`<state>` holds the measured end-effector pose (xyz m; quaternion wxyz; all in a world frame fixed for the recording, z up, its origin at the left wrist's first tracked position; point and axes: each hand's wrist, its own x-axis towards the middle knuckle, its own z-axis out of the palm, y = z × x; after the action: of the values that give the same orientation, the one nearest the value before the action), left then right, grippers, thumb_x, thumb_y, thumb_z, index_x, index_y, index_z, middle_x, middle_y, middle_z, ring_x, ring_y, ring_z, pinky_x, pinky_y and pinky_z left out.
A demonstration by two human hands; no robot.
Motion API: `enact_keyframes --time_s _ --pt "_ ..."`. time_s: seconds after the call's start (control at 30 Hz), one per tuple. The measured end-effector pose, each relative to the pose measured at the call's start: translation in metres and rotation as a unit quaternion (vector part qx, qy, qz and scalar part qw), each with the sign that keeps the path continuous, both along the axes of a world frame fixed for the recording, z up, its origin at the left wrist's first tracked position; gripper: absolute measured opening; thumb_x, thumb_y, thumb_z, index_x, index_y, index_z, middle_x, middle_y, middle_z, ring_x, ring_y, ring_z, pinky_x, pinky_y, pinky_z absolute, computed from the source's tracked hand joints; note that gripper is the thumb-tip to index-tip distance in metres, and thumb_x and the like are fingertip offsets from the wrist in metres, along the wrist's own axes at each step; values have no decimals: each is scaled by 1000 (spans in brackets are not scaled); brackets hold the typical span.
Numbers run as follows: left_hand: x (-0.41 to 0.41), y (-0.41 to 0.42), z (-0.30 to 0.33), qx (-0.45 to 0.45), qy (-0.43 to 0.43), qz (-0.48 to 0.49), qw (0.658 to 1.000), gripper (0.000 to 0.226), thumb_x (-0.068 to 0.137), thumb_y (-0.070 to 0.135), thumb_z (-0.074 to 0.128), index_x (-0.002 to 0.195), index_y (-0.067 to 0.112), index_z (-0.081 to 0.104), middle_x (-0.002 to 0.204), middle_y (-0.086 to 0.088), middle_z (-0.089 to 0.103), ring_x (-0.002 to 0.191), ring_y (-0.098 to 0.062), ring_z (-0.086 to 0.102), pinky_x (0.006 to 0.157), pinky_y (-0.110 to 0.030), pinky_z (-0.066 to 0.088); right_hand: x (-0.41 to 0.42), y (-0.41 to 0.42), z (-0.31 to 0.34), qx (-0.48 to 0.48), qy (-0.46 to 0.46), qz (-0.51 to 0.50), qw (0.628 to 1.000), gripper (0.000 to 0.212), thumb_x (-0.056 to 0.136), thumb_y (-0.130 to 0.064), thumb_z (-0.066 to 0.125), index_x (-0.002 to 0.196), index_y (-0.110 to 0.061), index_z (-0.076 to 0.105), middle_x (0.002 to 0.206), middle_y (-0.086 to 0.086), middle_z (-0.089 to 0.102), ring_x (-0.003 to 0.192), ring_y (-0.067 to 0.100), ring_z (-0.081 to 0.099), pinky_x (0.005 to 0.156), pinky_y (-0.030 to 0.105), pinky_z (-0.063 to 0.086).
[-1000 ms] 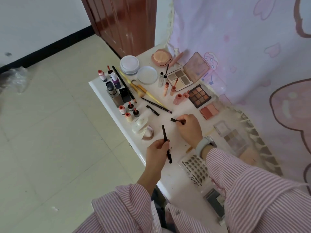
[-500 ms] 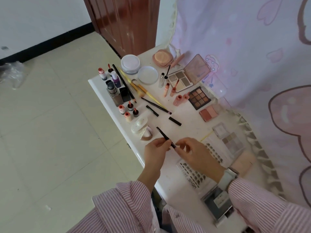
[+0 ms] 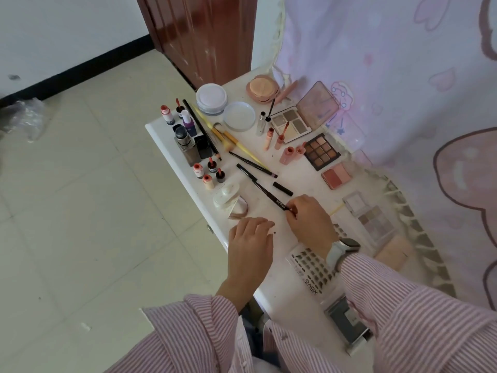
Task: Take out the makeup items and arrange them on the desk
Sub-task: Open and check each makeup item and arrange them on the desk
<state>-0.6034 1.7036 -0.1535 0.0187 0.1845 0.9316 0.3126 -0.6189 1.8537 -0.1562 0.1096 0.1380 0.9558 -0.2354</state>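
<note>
The white desk stood before a pink curtain, cosmetics spread beyond both hands. The right hand pinched the near end of a black pencil — probably to line it up with the liners beyond. The left hand rested flat, fingers relaxed, holding nothing. An open palette beyond the right hand held brown pans.

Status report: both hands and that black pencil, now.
Right hand pinches the black eyebrow pencil at its near end, pencil lying on the desk. Left hand open, holds nothing. Black cap lies just beyond the pencil.
</note>
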Motion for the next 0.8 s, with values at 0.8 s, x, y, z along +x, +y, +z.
enact_keyframes --time_s 0.8 --pt "13 -14 -31 -67 36 -72 995 39 73 19 77 111 13 67 123 -12 60 118 -37 52 99 -56 33 -9 107 27 304 -84 387 866 24 94 -17 38 116 -20 49 119 -3 47 110 17 39 82 24 29"
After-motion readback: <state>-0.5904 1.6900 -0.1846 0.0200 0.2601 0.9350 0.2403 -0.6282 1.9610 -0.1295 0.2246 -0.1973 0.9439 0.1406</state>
